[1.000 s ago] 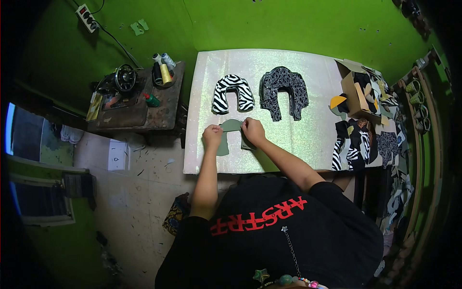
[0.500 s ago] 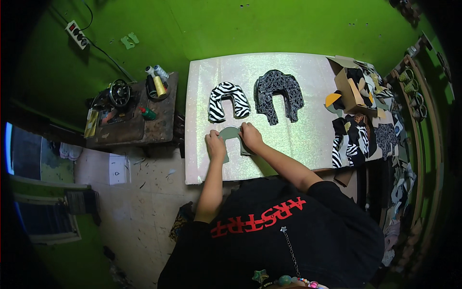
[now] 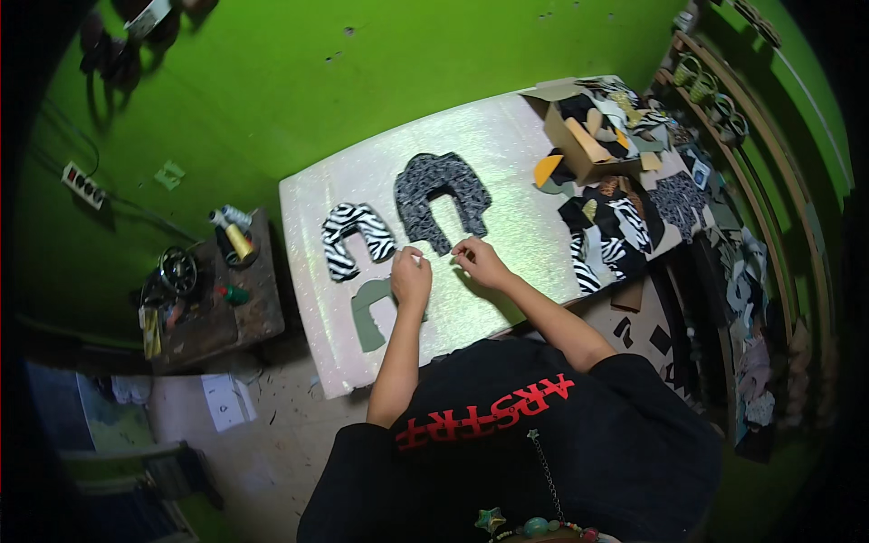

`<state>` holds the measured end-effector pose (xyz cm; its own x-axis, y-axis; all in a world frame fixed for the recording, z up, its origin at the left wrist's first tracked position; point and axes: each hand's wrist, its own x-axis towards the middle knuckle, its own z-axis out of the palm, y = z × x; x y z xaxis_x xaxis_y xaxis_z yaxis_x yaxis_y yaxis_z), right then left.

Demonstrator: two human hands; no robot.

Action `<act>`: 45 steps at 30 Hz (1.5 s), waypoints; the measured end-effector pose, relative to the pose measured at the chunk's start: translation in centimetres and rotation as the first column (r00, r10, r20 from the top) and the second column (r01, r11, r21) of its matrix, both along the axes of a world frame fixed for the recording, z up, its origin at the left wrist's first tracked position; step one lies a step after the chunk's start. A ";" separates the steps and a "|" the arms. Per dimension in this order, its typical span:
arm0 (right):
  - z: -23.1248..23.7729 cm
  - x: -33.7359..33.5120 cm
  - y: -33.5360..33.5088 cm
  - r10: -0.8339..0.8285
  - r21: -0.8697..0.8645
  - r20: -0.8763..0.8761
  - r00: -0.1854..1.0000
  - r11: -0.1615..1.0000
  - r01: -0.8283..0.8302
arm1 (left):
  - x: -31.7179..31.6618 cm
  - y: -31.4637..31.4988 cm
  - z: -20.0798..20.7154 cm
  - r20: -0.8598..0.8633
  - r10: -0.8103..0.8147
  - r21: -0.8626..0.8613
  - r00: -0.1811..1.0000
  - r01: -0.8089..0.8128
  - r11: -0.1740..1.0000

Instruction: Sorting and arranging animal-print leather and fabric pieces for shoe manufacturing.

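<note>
My left hand [image 3: 411,279] is over the table between the zebra-print pieces and the dark patterned pieces, its fingers curled together. My right hand [image 3: 483,264] is just right of it, thumb and fingertips pinched close to the lower ends of the dark pieces. Whatever either hand holds is too small to make out. The stack of dark grey patterned arch-shaped pieces [image 3: 418,184] lies just beyond both hands. To its left sits a stack of zebra-print arch-shaped pieces [image 3: 338,249]. A grey-green arch-shaped piece [image 3: 366,328] lies flat nearest me, partly covered by my left hand and forearm.
The shiny pale table [image 3: 516,190] stands against a green wall. At its right end are a cardboard box [image 3: 579,156] of cut pieces and heaped fabric scraps [image 3: 625,226]. A sewing machine bench [image 3: 253,299] with thread cones [image 3: 238,240] stands left. Shelves line the right side.
The view has turned, so the table appears tilted. Both hands have left the grey-green piece and moved away from me and right, up to the dark patterned stack.
</note>
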<state>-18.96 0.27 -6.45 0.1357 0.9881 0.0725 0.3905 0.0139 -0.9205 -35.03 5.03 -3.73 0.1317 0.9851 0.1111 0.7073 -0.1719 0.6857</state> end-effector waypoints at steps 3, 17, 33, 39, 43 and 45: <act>1.0 4.8 -1.7 -0.147 0.055 -0.039 0.988 0.987 0.149 | 5.4 -0.9 -0.7 0.082 -0.170 -0.005 0.982 0.171 0.985; 3.1 28.3 -8.8 -0.592 0.305 -0.081 0.802 0.751 0.586 | 25.9 -4.8 -0.5 0.113 -0.258 -0.162 0.960 0.274 0.948; 8.4 46.6 -5.9 -0.558 0.159 0.560 0.612 0.798 0.582 | 35.1 -4.3 3.0 0.078 -0.438 0.439 0.896 0.363 0.822; 7.5 47.9 -5.7 -0.470 0.087 0.619 0.630 0.837 0.540 | 37.3 -5.4 3.3 -0.073 -0.554 0.387 0.829 0.536 0.751; 8.4 47.9 -5.4 -0.518 0.172 0.614 0.596 0.825 0.539 | 37.5 -6.0 2.7 -0.152 -0.595 0.255 0.789 0.613 0.748; 9.0 47.9 -5.1 -0.552 0.232 0.581 0.599 0.817 0.528 | 37.5 -5.9 2.8 -0.128 -0.604 0.225 0.787 0.616 0.755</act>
